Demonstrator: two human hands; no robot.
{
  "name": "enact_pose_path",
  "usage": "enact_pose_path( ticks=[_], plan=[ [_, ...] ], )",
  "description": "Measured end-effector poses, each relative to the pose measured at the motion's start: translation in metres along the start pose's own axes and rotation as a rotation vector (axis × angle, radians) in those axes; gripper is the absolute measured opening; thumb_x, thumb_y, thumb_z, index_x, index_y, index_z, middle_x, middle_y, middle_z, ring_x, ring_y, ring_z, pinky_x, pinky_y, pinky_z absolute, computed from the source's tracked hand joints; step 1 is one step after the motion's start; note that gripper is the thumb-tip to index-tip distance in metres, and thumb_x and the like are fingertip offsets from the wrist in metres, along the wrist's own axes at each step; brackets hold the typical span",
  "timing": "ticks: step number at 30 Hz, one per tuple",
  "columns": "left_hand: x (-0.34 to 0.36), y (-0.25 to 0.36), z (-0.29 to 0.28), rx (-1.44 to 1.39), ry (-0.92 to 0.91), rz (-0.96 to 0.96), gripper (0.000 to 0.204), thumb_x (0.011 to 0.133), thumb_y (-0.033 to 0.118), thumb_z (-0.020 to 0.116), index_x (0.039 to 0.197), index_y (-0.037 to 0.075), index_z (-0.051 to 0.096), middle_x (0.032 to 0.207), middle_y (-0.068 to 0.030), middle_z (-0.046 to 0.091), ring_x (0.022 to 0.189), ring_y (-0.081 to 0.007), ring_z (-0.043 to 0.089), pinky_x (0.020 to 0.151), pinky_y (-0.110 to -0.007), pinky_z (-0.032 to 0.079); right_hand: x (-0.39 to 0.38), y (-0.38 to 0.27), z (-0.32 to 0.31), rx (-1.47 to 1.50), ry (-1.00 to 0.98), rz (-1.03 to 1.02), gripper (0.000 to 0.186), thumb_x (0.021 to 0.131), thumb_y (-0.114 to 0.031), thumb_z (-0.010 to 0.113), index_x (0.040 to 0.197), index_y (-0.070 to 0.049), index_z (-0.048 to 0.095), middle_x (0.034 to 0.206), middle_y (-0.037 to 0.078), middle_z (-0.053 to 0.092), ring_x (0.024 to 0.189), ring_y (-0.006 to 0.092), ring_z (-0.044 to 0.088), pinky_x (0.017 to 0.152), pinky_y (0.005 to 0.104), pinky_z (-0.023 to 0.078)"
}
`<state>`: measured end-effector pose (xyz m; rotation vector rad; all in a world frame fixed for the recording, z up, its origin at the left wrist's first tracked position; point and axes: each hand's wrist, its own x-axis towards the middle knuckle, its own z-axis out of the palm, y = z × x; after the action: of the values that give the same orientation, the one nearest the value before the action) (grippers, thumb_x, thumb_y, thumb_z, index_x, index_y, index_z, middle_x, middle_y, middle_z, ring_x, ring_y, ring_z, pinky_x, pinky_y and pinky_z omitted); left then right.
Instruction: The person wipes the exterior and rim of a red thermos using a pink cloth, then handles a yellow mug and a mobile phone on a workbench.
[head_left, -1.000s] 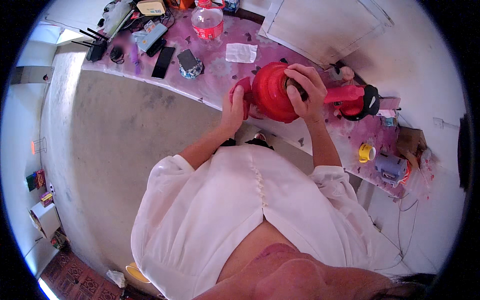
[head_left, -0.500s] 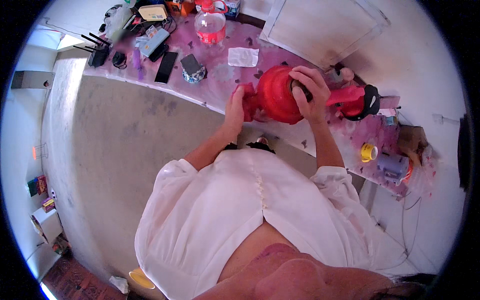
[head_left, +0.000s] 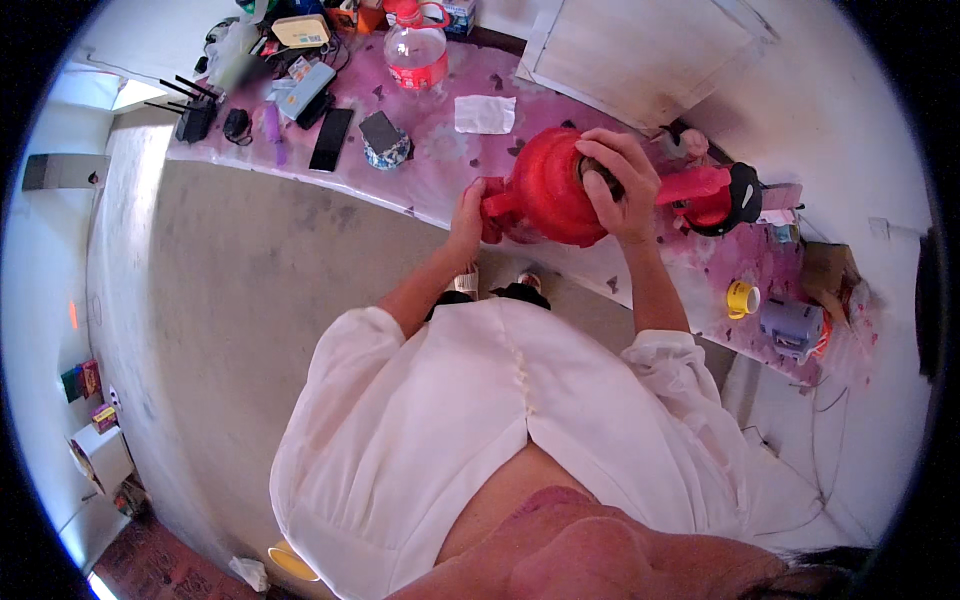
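A round-shouldered red thermos flask [head_left: 550, 195] is held over the near edge of the table, its top facing me. My left hand [head_left: 464, 222] is closed around the red handle [head_left: 491, 215] on its left side. At its mouth, my right hand [head_left: 626, 195] grips a dark round stopper [head_left: 598, 184] with thumb and fingers. I cannot tell whether the stopper sits in the mouth or is loose. Just right of that hand is a red vessel [head_left: 705, 212] with a black handle [head_left: 744, 197], partly hidden.
On the pink patterned table [head_left: 440, 180] are a white paper [head_left: 485, 115], a clear jug [head_left: 415, 55], a black phone [head_left: 331, 138] and a router [head_left: 195, 120] to the left. A yellow mug [head_left: 741, 299] and a grey-blue container [head_left: 792, 328] stand at the right.
The whole view has shifted slightly. The flask and its handle have turned or tilted a little; both hands keep their hold.
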<state>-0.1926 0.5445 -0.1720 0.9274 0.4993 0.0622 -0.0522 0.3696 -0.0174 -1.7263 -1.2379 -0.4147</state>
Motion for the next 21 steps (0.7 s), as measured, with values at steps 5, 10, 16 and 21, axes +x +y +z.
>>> enact_pose_path(
  ticks=[5, 10, 16, 21],
  plan=[
    [-0.023, 0.027, 0.032, 0.137, 0.093, 0.27, 0.048, 0.108, 0.04, 0.04, 0.113, 0.001, 0.068, 0.092, -0.0067, 0.072, 0.073, -0.0128, 0.067, 0.063, -0.026, 0.053, -0.002, 0.003, 0.002, 0.0, 0.009, 0.004, 0.027, 0.078, -0.008, 0.067, 0.104, -0.003, 0.074, 0.106, 0.016, 0.07, 0.092, 0.0304, 0.068, 0.083, 0.0391, 0.055],
    [-0.015, 0.008, 0.017, 0.044, 0.071, 0.237, 0.047, 0.108, 0.038, 0.041, 0.113, 0.0, 0.067, 0.092, -0.0067, 0.072, 0.076, -0.0144, 0.068, 0.069, -0.028, 0.055, -0.002, 0.003, 0.001, 0.013, 0.011, -0.011, 0.028, 0.078, -0.009, 0.068, 0.104, -0.002, 0.074, 0.105, 0.016, 0.071, 0.091, 0.0301, 0.068, 0.081, 0.0381, 0.055],
    [0.015, -0.023, -0.019, -0.018, 0.043, 0.086, 0.046, 0.107, 0.039, 0.042, 0.117, 0.001, 0.066, 0.096, -0.009, 0.071, 0.078, -0.0148, 0.068, 0.067, -0.029, 0.055, 0.0, 0.003, 0.002, 0.015, 0.004, -0.01, 0.028, 0.078, -0.01, 0.067, 0.104, -0.002, 0.074, 0.106, 0.016, 0.071, 0.091, 0.0299, 0.068, 0.082, 0.0385, 0.055],
    [-0.023, 0.03, 0.032, 0.027, 0.132, -0.025, 0.045, 0.107, 0.04, 0.044, 0.121, 0.003, 0.065, 0.096, -0.0063, 0.07, 0.078, -0.0122, 0.065, 0.065, -0.029, 0.053, -0.001, 0.004, -0.002, 0.005, 0.014, -0.002, 0.028, 0.078, -0.009, 0.066, 0.105, -0.003, 0.074, 0.107, 0.016, 0.07, 0.093, 0.0303, 0.069, 0.083, 0.0392, 0.055]
  ],
)
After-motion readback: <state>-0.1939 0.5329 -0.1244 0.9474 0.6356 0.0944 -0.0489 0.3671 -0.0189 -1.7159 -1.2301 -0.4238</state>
